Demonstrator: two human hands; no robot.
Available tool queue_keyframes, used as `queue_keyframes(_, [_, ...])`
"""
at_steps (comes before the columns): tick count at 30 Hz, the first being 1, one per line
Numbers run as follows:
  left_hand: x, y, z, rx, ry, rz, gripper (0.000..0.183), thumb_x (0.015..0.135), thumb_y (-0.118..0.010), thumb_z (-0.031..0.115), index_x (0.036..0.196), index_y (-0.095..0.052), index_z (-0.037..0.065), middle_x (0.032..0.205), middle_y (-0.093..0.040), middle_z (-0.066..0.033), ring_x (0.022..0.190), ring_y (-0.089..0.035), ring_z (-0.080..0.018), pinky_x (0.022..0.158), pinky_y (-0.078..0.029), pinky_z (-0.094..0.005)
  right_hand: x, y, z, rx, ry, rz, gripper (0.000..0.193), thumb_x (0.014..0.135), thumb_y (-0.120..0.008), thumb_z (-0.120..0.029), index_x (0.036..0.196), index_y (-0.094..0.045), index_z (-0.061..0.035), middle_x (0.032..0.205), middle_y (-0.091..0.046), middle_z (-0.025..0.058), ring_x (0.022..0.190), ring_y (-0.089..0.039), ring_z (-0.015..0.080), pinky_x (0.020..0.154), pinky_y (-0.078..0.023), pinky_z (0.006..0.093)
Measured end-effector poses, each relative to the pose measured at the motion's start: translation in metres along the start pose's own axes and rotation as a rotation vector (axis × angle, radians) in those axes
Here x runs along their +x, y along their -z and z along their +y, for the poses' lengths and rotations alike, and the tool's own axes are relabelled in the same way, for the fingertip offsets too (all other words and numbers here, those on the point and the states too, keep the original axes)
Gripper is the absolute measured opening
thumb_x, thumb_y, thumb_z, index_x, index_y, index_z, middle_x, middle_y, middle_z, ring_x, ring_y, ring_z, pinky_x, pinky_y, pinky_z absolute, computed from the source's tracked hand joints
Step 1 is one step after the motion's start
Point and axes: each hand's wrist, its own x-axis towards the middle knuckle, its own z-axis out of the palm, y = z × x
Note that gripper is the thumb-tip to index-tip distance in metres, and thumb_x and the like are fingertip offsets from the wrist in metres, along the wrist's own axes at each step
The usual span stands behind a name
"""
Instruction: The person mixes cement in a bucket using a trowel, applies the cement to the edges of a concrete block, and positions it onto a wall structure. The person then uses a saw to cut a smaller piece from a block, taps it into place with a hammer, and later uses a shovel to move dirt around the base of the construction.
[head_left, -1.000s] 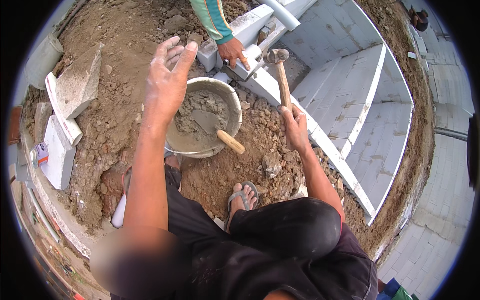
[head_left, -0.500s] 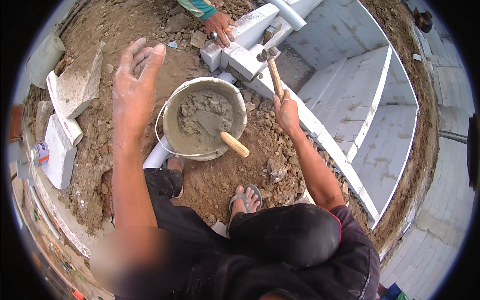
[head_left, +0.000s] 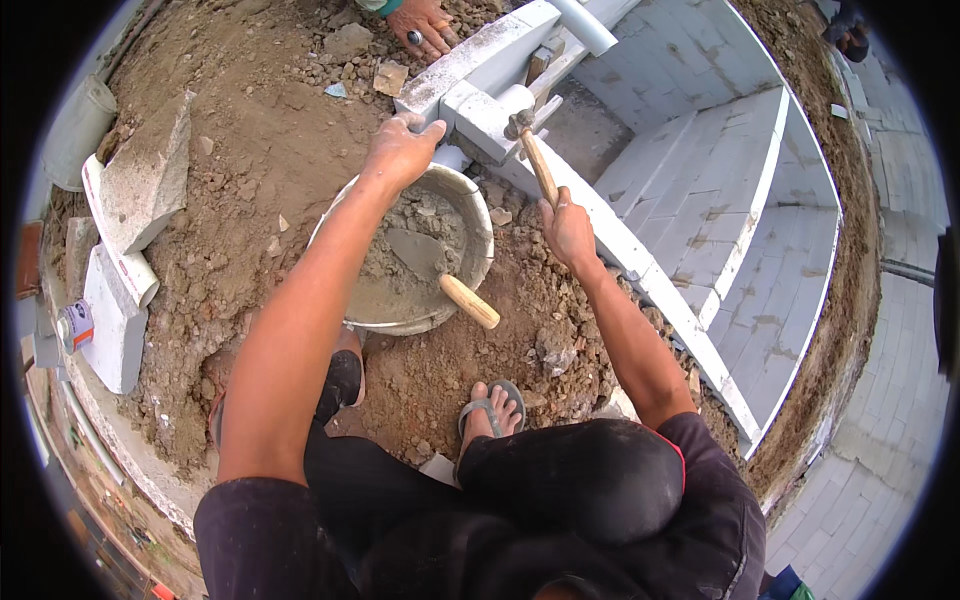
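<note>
My right hand [head_left: 568, 232] is wrapped round the wooden handle of a hammer [head_left: 541, 170], whose metal head is beside a white block [head_left: 478, 118] at the corner of the low wall. My left hand [head_left: 400, 155] reaches over the bucket's far rim to the end of another pale block [head_left: 428, 88]. Its thumb is apart from its fingers, and the fingertips seem to touch the block's near edge. Below that arm stands a bucket [head_left: 484, 232] of wet grey mortar [head_left: 375, 290]. A trowel [head_left: 468, 301] rests in it, blade in the mortar and wooden handle over the rim.
A co-worker's hand [head_left: 420, 25] with a ring rests near the far block. A white pipe [head_left: 584, 27] crosses the wall top. White block walls [head_left: 690, 60] enclose a pit at right. Broken slabs [head_left: 150, 185], a pipe piece [head_left: 125, 245] and a can [head_left: 75, 325] lie at left.
My left hand has come down from its raised place at left to the block's end. The co-worker's hand has drawn back from the blocks. My right hand has shifted slightly with the hammer.
</note>
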Motion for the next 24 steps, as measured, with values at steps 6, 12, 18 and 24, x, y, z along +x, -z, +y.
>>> queue_keyframes(6, [0.112,-0.127,-0.014,-0.275,0.334,0.032,0.063,0.092,-0.074,0.040,0.128,-0.058,-0.009,0.117,-0.067,-0.0217,0.089,-0.072,-0.0259,0.073,-0.064,-0.0375,-0.001,0.021,-0.004,0.088,-0.020,0.069,0.035,0.102,-0.057,-0.031,0.113,-0.052,0.0021,0.076,-0.067,0.0281,0.077,-0.068,0.0496,0.071,-0.052,0.0546])
queue_keyframes(12, [0.153,-0.155,-0.032,-0.370,0.402,0.164,0.050,0.085,-0.082,0.041,0.105,-0.073,-0.004,0.101,-0.075,-0.0195,0.072,-0.076,-0.0270,0.070,-0.062,-0.0370,0.028,0.010,0.015,-0.015,-0.057,-0.083,0.036,0.101,-0.057,-0.032,0.113,-0.052,0.0024,0.077,-0.067,0.0294,0.079,-0.068,0.0506,0.074,-0.053,0.0557])
queue_keyframes(18, [0.153,-0.174,-0.027,-0.337,0.377,0.101,0.060,0.081,-0.087,0.024,0.119,-0.057,-0.011,0.118,-0.066,-0.0232,0.083,-0.074,-0.0274,0.063,-0.066,-0.0346,0.026,0.016,0.030,-0.028,-0.157,-0.109,0.040,0.100,-0.058,-0.034,0.113,-0.052,0.0024,0.079,-0.069,0.0281,0.082,-0.069,0.0492,0.075,-0.053,0.0548])
queue_keyframes(24, [0.178,-0.178,-0.055,-0.250,0.252,0.167,0.063,0.083,-0.086,0.026,0.118,-0.053,-0.014,0.110,-0.068,-0.0233,0.083,-0.075,-0.0261,0.062,-0.064,-0.0339,0.033,0.003,0.023,-0.002,-0.081,-0.092,0.037,0.101,-0.058,-0.033,0.110,-0.053,0.0024,0.075,-0.067,0.0288,0.078,-0.069,0.0483,0.071,-0.053,0.0547])
